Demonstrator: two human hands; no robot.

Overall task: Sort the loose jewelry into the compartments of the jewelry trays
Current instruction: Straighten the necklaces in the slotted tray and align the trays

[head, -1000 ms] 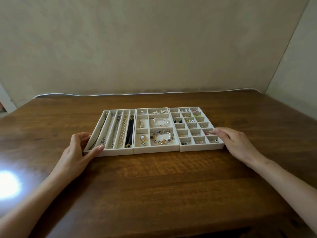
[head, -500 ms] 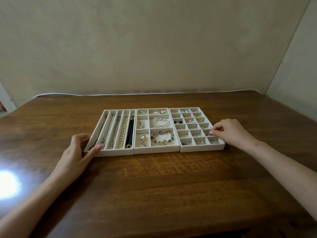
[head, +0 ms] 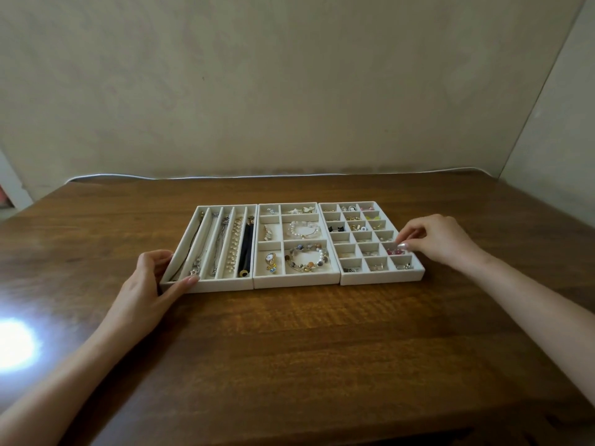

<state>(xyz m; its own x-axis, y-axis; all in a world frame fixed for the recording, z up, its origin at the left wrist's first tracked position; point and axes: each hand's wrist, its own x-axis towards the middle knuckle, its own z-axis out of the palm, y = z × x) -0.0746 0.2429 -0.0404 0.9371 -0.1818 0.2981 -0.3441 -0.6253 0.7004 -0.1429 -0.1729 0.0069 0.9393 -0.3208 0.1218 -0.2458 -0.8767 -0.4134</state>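
left hand gripping near-left corner of left tray, thumb on front rim, right hand fingertips pinched over pink beads in right tray, held piece unclear

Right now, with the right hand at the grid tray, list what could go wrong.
1. The right hand curls its fingers over the pink pieces in a small cell of the grid tray; a piece could drop into a neighbouring cell.
2. That cell lies by the tray's right wall, so a slip might send a piece onto the table.
3. The left hand grips the long-slot tray at its corner; a tug could jostle the chains.
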